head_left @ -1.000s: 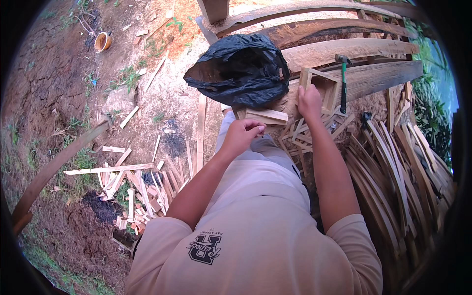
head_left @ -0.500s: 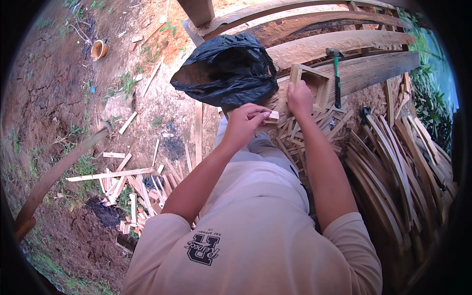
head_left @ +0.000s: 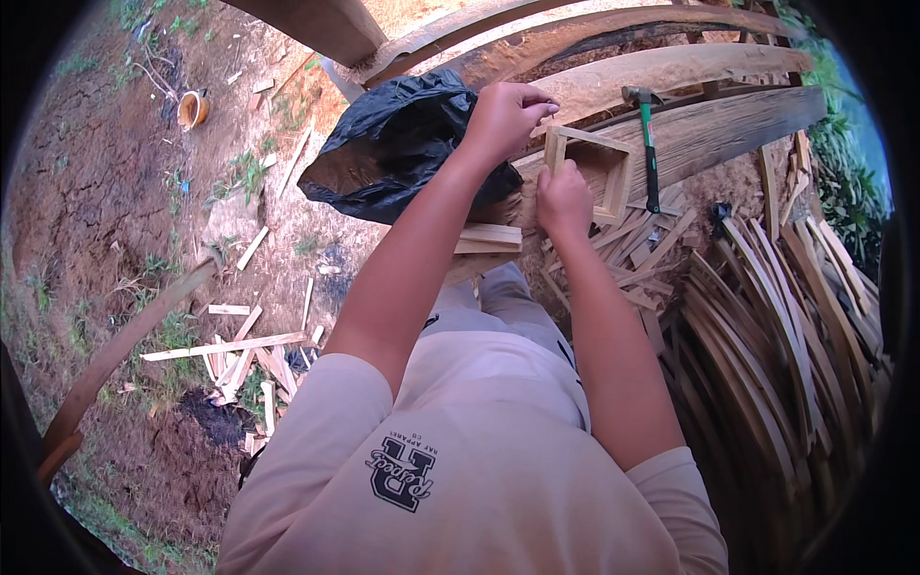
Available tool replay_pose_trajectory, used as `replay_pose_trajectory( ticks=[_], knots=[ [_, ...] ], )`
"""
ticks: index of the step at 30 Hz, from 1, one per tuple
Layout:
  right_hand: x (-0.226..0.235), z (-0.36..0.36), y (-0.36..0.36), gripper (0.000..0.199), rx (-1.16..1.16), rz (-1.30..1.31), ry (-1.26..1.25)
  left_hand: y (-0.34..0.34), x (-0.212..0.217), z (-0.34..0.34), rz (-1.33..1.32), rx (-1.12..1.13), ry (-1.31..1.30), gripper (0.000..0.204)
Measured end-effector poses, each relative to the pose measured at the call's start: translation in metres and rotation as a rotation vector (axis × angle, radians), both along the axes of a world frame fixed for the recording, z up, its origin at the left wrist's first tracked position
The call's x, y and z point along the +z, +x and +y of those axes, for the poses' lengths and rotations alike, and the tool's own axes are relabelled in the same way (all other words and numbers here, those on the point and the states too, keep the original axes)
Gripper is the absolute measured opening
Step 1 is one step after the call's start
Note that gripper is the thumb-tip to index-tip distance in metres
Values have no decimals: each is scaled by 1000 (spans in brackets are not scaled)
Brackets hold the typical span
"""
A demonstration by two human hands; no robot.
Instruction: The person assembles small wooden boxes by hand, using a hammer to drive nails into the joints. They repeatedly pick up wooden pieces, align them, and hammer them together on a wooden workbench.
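A small square wooden frame (head_left: pixel 599 168) lies on a thick weathered plank (head_left: pixel 728 134) in front of me. My right hand (head_left: pixel 563 198) grips the frame's near left side. My left hand (head_left: pixel 506 115) hovers just above the frame's upper left corner with its fingers pinched together. Whether something small sits between those fingers is hidden. Short cut wood pieces (head_left: pixel 489 238) are stacked just below my hands, above my knees.
A hammer with a green handle (head_left: pixel 649 144) lies on the plank right of the frame. A black plastic bag (head_left: pixel 402 144) sits to the left. Curved slats (head_left: pixel 786 335) are piled at the right, wood scraps (head_left: pixel 240 355) litter the dirt, and an orange pot (head_left: pixel 193 107) stands far left.
My left hand rose from the stacked pieces near my lap to the frame's upper corner. My right hand stayed on the frame, and the view tilted closer to the plank.
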State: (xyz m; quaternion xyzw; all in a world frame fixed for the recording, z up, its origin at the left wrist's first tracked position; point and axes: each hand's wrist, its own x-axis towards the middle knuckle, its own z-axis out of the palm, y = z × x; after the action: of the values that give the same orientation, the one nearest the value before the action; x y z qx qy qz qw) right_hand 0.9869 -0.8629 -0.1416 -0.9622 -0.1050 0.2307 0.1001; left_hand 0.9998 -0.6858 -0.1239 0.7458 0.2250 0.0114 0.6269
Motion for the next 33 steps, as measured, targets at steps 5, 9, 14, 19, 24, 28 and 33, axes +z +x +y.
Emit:
replay_pose_trajectory(
  ticks=[5,9,14,19,24,28,33],
  knots=[
    [7,2,-1,38,-14,17,9,17,-9,-4,22,-151,128,19],
    [9,6,0,37,-43,60,17,23,-12,-9,88,-225,181,21],
    [8,4,1,36,-25,50,14,22,8,-13,107,-239,210,21],
    [8,3,0,34,-29,41,54,16,8,-16,45,-258,343,21],
    [6,3,0,34,-35,49,61,11,-2,-19,-17,-194,338,19],
    [4,3,0,34,-51,51,82,10,-7,-21,-63,-178,321,19],
    [7,4,1,33,-43,54,52,9,-7,-24,-104,-146,313,18]
  ],
)
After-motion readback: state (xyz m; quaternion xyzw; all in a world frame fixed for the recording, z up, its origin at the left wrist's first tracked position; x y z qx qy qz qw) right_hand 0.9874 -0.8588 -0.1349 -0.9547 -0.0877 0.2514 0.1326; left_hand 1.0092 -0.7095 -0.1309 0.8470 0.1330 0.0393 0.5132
